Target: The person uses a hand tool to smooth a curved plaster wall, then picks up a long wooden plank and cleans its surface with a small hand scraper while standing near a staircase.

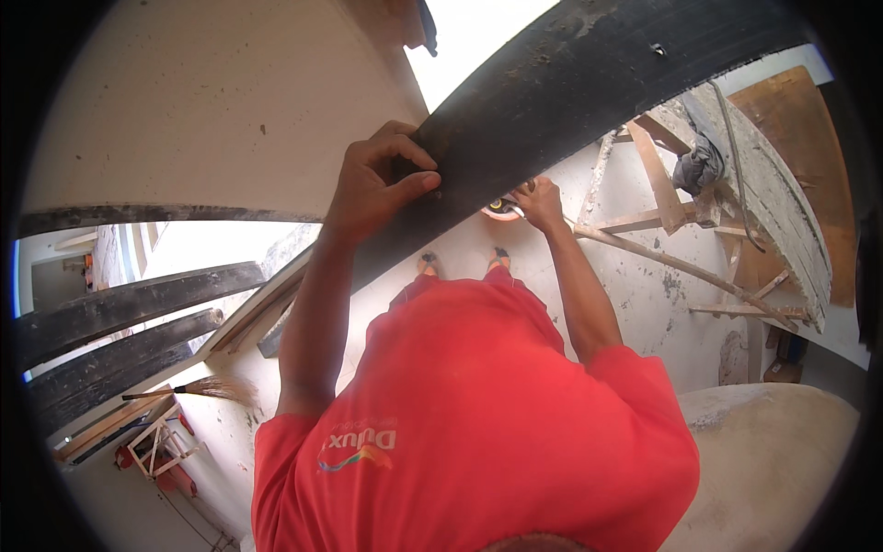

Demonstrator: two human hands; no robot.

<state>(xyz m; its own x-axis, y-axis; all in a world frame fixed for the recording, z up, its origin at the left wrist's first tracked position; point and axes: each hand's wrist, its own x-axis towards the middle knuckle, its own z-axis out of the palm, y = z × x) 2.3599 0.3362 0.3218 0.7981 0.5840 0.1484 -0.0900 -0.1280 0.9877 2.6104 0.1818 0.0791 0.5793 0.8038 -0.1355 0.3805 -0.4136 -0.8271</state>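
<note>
A long black plank (543, 110) slants across in front of me, from the upper right down to the lower left. My left hand (382, 179) is closed on its left edge, thumb and forefinger nearly together against the dark face. Below the plank's right edge is my right hand (543, 201), its fingers curled and partly hidden. Against those fingers sits a small round thing (498, 210) with an orange rim, a white part and a dark and yellow middle. The plank covers some of it, so I cannot tell its kind or how firmly it is held.
A large pale panel (212, 110) rises at the upper left. More dark planks (138, 299) lie at the left, above a broom (216, 388). Wooden framing (658, 175) and a long pole (681, 267) stand at the right, with a grey cloth (699, 166). My feet (499, 258) are on a pale, spotted floor.
</note>
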